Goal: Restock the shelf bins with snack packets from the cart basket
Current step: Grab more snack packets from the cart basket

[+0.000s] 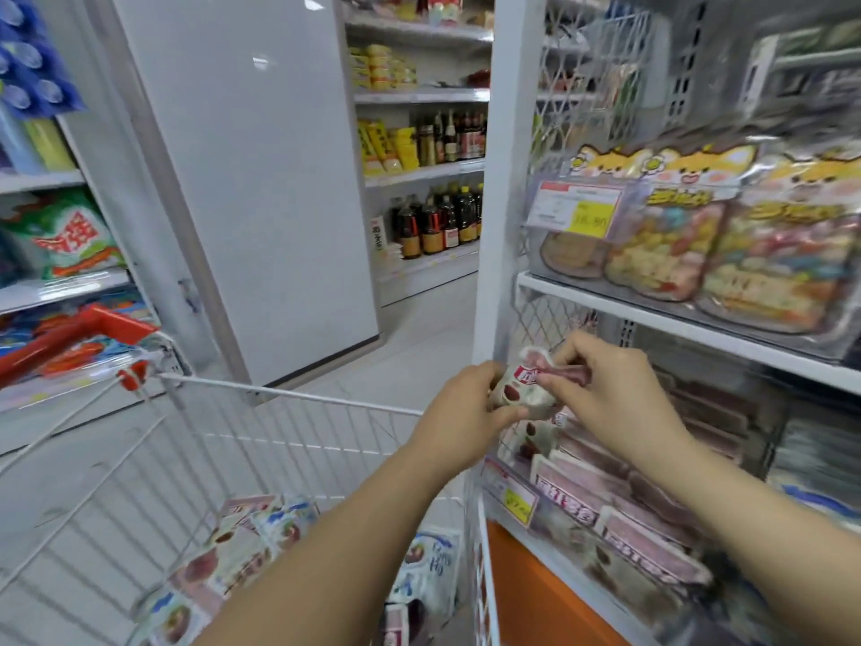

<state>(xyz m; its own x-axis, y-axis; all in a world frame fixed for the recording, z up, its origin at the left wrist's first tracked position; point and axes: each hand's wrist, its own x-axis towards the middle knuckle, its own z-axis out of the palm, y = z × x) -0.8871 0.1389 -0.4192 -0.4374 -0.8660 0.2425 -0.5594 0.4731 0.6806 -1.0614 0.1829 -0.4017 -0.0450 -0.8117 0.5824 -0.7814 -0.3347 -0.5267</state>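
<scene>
Both my hands hold one small white snack packet (522,387) with red print, raised above the left end of the lower shelf bin (550,510). My left hand (459,412) grips its left side, and my right hand (610,389) pinches its crumpled top. The clear-fronted bin below holds several pinkish-white packets (605,487) lying in rows. The white wire cart basket (298,440) stands at the lower left. Several more snack packets (247,543) lie on its bottom, partly hidden by my left forearm.
The upper shelf (675,326) carries large cartoon-printed snack bags (727,244) behind a price tag (577,209). The rack's white post (496,226) rises just left of my hands. The cart's red handle (74,335) is at the left, and bottle shelves (433,216) lie beyond the aisle.
</scene>
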